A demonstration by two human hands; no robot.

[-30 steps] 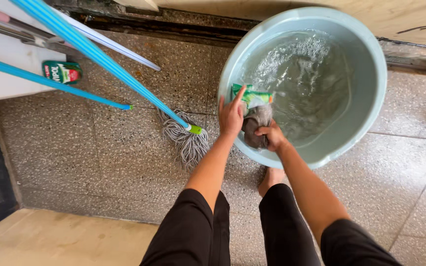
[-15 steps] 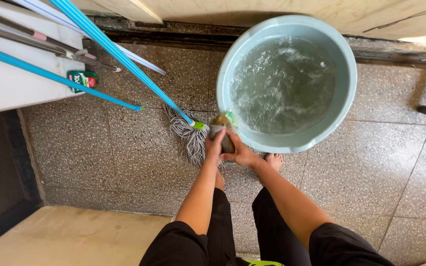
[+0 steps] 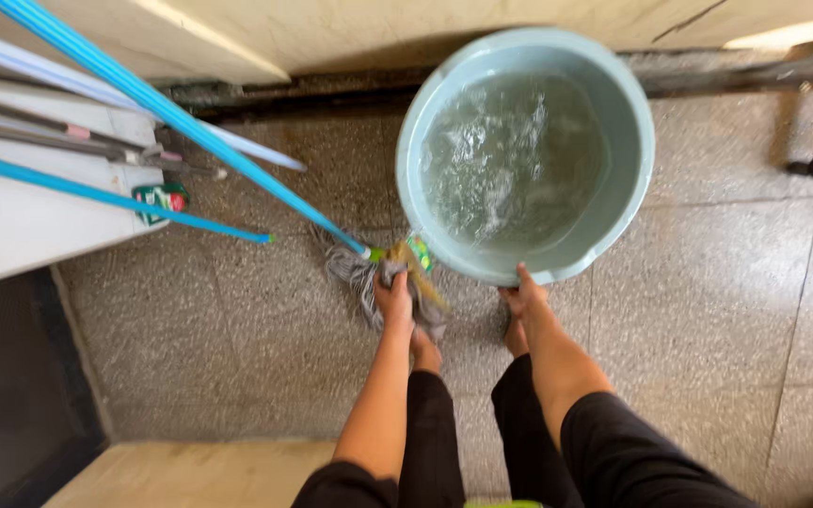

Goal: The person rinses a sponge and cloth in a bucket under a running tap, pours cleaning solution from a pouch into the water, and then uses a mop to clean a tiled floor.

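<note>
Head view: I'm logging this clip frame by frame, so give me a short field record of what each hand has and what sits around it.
left hand: grip closed on a wet grey cloth, with a green-yellow sponge bunched at its top
right hand: fingers at the near rim of the basin, holding nothing
basin: pale blue, round, holds rippling water
mop: string head on the floor beside the cloth, blue handle
floor: speckled tiles

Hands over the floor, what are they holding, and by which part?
The left hand grips a wet cloth by its upper end. The right hand holds nothing.
</note>
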